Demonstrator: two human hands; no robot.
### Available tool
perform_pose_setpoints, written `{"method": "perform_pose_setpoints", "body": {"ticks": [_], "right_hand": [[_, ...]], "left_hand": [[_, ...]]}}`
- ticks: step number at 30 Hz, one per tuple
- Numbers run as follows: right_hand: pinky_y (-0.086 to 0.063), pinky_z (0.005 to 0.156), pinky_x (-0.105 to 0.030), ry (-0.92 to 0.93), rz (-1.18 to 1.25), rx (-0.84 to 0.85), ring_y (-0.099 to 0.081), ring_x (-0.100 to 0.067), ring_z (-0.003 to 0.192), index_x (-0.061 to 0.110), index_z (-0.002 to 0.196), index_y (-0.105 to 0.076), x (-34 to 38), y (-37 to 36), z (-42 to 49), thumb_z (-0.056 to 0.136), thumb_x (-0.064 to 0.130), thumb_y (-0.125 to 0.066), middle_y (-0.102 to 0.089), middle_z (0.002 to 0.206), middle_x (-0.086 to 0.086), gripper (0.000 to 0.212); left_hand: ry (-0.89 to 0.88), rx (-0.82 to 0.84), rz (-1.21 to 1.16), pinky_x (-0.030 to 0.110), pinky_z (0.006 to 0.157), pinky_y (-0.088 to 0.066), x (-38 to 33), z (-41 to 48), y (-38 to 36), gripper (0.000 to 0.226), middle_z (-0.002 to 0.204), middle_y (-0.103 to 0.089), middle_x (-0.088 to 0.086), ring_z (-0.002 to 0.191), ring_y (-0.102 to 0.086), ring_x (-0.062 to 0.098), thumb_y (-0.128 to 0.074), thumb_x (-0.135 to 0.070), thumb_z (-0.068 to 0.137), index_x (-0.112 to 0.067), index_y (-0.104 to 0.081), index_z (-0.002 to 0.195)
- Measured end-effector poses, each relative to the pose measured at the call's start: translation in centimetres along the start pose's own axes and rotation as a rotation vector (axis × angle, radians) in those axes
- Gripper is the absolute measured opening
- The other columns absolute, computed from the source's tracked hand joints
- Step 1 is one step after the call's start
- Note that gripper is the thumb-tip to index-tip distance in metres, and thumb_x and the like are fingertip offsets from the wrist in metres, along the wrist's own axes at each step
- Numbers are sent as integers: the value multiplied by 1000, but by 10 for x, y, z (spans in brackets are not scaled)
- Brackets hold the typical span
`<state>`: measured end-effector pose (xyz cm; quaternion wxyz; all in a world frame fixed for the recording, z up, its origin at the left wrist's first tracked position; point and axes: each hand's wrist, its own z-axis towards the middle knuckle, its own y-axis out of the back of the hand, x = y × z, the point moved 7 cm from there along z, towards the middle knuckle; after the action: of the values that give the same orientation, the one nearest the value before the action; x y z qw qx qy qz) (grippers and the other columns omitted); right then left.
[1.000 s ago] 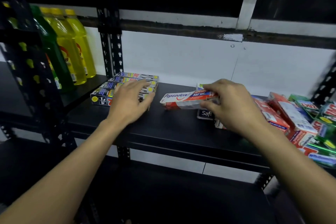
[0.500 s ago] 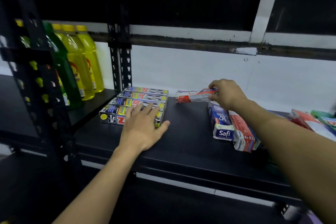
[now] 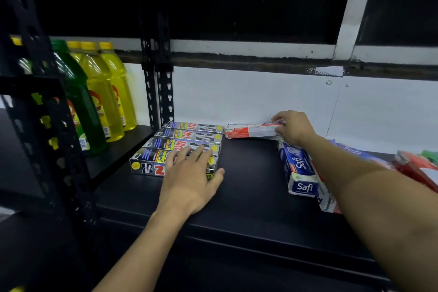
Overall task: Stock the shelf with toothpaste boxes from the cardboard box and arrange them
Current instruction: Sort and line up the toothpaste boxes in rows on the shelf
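The right hand's fingers [image 3: 280, 125] are clamped on the far end of a red-and-white box [image 3: 251, 131], which now lies flat at the back of the shelf [image 3: 248, 192] against the wall. A second ago that box was in the air near the shelf's front edge; it has since been carried back and set down end to end with the rearmost grey box [image 3: 194, 126]. The right hand [image 3: 294, 129] has not let go yet, so placing looks nearly done.

The left hand [image 3: 192, 178] lies palm down with its fingers [image 3: 189, 156] spread flat, gripping nothing, on the nearest of the four grey boxes, much as before, probably steadying that row.

Just nearer than the right fingers, under the forearm, a blue Safi box [image 3: 299, 170] lies lengthwise, with more mixed boxes to its right waiting to be sorted. Well left of the left fingers, dish-soap bottles [image 3: 104, 95] stand on the next shelf. The cardboard box is not in view.
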<state>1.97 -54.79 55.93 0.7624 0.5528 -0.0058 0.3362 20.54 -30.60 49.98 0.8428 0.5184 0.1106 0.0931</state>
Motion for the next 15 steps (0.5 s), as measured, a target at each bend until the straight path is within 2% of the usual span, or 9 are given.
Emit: {"method": "perform_pose_setpoints", "body": {"ticks": [3,6,9,12,15], "right_hand": [[-45,92,-30,-74,44,-35,-60,-28,109,16,124,-63,-5,-8,-6,85,21,-69,-64,125,-10,40],[-44,100,-41,-129,-6,48,-51,-36,121,14,144,-38,-5,-17,-16,81,31,-74,-46,138,-15,75],[-46,94,-42,-184,-18,99,-52,-37,120,18,152,-14,-7,-17,-24,80,29,-77,-38,140,-18,96],[-48,89,-41,-193,-29,94,-55,-34,116,20,152,-11,-7,-15,-31,81,29,-77,-42,136,-17,98],[-47,84,-37,-164,-127,155,-56,-32,113,15,147,-30,-6,-16,-34,84,30,-73,-47,133,-16,78]], "left_hand": [[1,-6,-1,41,119,-9,0,0,0,61,155,-33,-15,146,-19,15,-27,-65,94,-35,-36,147],[5,-10,-9,41,119,-9,0,0,1,59,155,-35,-15,145,-21,14,-29,-64,94,-35,-37,146],[8,-11,-19,40,119,-10,1,0,1,59,154,-36,-14,145,-22,15,-30,-64,94,-35,-38,145],[7,-11,-24,39,118,-9,1,0,2,59,154,-36,-14,145,-22,15,-31,-64,94,-34,-39,145],[6,-16,-19,39,118,-10,0,-2,3,60,154,-36,-13,145,-22,15,-31,-64,94,-34,-39,145]]}}
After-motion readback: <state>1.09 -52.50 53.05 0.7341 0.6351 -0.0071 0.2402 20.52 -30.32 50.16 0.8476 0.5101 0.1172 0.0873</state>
